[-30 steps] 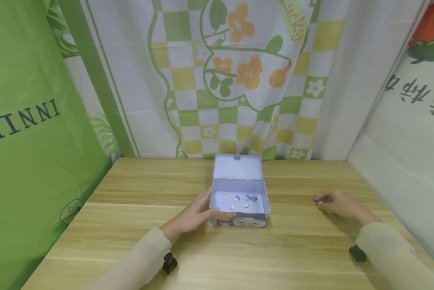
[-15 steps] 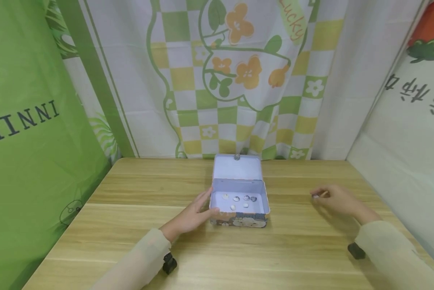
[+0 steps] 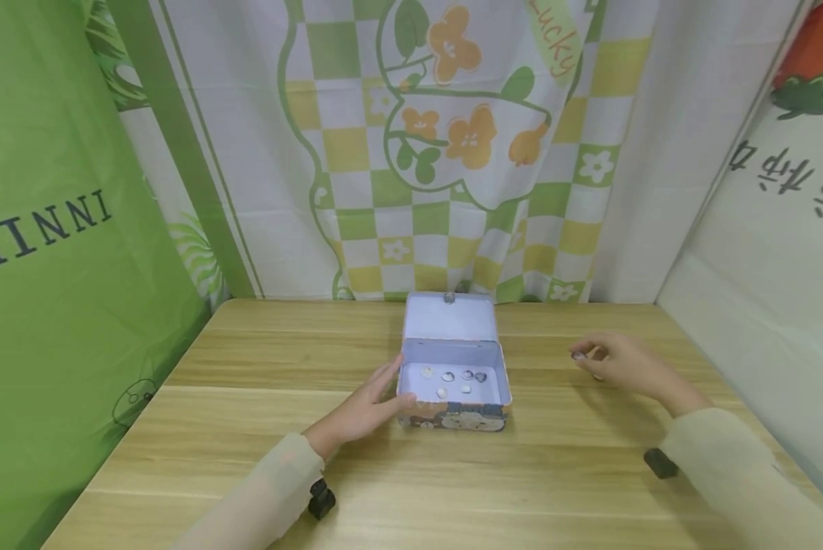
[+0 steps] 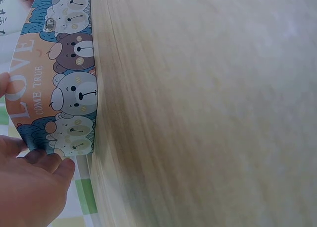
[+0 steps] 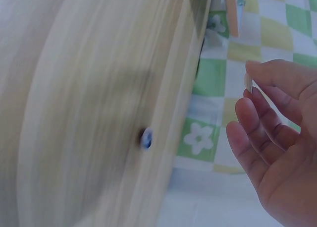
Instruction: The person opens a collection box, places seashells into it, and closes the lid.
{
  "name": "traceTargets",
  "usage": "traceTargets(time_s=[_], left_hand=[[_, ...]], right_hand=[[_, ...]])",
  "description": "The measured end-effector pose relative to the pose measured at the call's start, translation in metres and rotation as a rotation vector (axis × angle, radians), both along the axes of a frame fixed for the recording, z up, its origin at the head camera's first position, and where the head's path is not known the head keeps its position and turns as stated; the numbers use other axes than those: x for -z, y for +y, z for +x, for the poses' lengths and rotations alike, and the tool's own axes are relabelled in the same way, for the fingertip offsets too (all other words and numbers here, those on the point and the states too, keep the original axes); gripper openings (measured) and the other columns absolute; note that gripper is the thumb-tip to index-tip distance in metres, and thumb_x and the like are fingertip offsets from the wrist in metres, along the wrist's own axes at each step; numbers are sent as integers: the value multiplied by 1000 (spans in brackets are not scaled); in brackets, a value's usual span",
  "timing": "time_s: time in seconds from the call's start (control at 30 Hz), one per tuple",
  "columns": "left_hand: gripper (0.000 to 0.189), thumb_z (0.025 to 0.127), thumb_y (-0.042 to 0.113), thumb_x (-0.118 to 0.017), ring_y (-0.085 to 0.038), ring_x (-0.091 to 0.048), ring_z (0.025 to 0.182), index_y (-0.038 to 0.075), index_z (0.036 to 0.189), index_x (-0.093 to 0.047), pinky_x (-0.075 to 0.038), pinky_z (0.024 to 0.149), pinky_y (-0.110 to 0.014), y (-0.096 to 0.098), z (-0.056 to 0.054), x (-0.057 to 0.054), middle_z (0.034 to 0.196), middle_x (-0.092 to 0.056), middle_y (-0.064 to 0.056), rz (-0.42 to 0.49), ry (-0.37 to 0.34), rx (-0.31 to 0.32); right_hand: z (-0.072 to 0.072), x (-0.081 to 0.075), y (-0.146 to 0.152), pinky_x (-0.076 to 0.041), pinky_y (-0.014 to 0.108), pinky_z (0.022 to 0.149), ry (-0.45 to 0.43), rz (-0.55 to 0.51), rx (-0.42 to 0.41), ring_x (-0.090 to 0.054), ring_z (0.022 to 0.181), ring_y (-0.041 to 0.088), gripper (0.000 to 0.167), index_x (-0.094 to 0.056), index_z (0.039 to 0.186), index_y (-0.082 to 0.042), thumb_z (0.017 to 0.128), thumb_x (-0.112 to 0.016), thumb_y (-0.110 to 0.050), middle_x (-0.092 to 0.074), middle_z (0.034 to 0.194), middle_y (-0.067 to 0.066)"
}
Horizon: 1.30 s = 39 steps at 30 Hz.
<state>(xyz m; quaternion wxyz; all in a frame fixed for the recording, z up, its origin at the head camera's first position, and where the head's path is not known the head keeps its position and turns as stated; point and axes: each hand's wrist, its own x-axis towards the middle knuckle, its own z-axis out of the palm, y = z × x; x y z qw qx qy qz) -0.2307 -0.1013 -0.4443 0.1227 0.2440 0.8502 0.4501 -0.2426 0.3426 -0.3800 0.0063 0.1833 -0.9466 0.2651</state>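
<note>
A small printed tin box (image 3: 455,416) with bears on its front stands with its lid (image 3: 450,317) raised. Inside lie several small white and grey pieces (image 3: 449,376). My left hand (image 3: 359,409) holds the box by its front left corner, thumb at the front rim and fingers along the left side. To the right of the box, my right hand (image 3: 634,370) is over the table. Its thumb and forefinger pinch a small, thin whitish piece (image 5: 248,82); its exact kind cannot be told. Another small blue-and-white piece (image 5: 146,138) shows on the table in the right wrist view.
The wooden table (image 3: 301,351) reaches back to a checkered curtain (image 3: 411,221). Green cloth (image 3: 61,305) hangs along the left side and white printed cloth (image 3: 782,275) along the right. A small black camera (image 3: 322,500) is fixed under each wrist.
My right hand has moved up and to the left, a little closer to the tin box, with the small piece between its fingertips. The left hand and the box have stayed put.
</note>
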Motion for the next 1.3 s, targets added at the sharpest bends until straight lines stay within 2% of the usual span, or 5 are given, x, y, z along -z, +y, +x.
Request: traceTargets(time_s=[0.2, 0.47, 0.7, 0.93, 1.3], left_hand=[[82, 102, 49, -53, -37, -10, 150, 21, 163, -5, -18, 113, -68, 0, 0, -1, 167, -3, -6, 6, -2, 0], [82, 102, 49, -52, -38, -10, 150, 19, 163, -5, -18, 112, -68, -1, -1, 0, 167, -3, -11, 14, 1, 12], [81, 103, 47, -52, -38, -11, 150, 19, 163, -5, -19, 112, -68, -2, -2, 1, 167, -3, -11, 17, 3, 14], [82, 102, 47, -53, -37, -11, 150, 19, 163, -6, -19, 113, -67, -1, 0, 0, 167, -4, -11, 11, 9, 4], [83, 102, 49, -54, -36, -11, 150, 19, 163, -6, -17, 114, -64, 0, 1, -2, 167, -4, -11, -2, 21, -6]], right_hand=[[-2, -7, -18, -55, 28, 63, 53, 2, -36, -65, 91, 23, 24, -72, 116, -3, 98, -67, -18, -68, 112, 13], [-7, -13, -47, -55, 37, 76, 122, -22, -111, -64, 88, 19, 21, -73, 113, -2, 95, -70, -14, -70, 106, 8], [-10, -16, -77, -56, 35, 74, 136, -45, -159, -64, 85, 17, 19, -75, 111, -4, 93, -72, -12, -69, 101, 4], [-18, -11, -106, -56, 30, 73, 121, -73, -214, -63, 84, 15, 21, -74, 110, -4, 90, -74, -8, -67, 97, 1], [-19, 2, -141, -56, 25, 72, 118, -104, -345, -64, 83, 14, 17, -75, 108, -7, 91, -73, -7, -68, 97, 1]])
